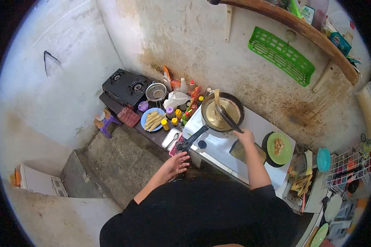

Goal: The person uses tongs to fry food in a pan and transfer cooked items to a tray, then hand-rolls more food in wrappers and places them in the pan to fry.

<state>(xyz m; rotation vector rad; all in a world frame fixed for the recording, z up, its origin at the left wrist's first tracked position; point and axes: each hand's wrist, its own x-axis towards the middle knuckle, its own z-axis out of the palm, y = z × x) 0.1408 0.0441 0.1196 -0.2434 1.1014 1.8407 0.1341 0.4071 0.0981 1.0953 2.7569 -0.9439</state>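
In my right hand (246, 138) are black tongs (230, 118), reaching down into the frying pan (240, 108). A long pale roll (217, 98) stands up at their tips, overlapping the pan's far rim. Light-coloured oil (231, 108) covers the pan's bottom. My left hand (176, 165) holds nothing, its fingers apart just below the end of the pan's black handle (196, 138). The pan rests on a white stove (218, 146). Left of it, a blue plate (144, 122) carries several pale rolls (154, 120).
A green plate (272, 144) with food sits on the stove's right burner. Seasoning bottles (165, 124) crowd the left counter near a strainer (156, 91) and a black two-burner stove (130, 88). A green basket (282, 55) hangs on the wall under a wooden shelf (301, 26). At right stands a dish rack (350, 171).
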